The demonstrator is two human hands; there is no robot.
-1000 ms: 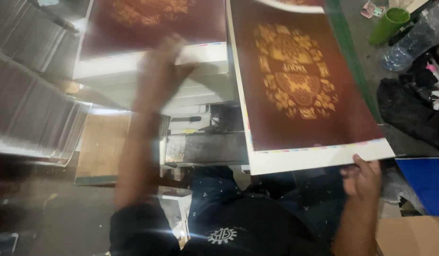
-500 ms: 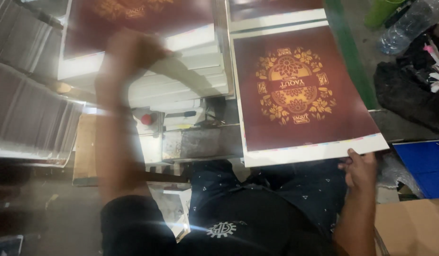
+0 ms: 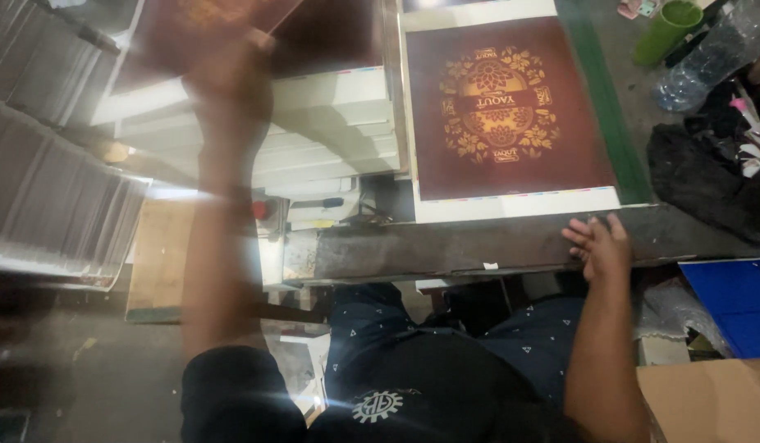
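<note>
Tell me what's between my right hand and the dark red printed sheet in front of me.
In the head view, only the sheet's white bottom margin and a bare strip of dark table edge lie between the right hand and the red printed sheet.

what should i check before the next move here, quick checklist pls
1. Left hand has a firm hold on the lifted sheet: cannot tell, both are motion-blurred.
2. Printed sheet lies flat on the table: ok, no curl visible.
3. Right hand is off that sheet: ok, it rests open on the table edge just below the white margin.
4. Stack under the lifted sheet is squared up: ok, edges look even.
5. Green cup and plastic bottle are clear of the print: ok, both sit beyond the green strip.
</note>
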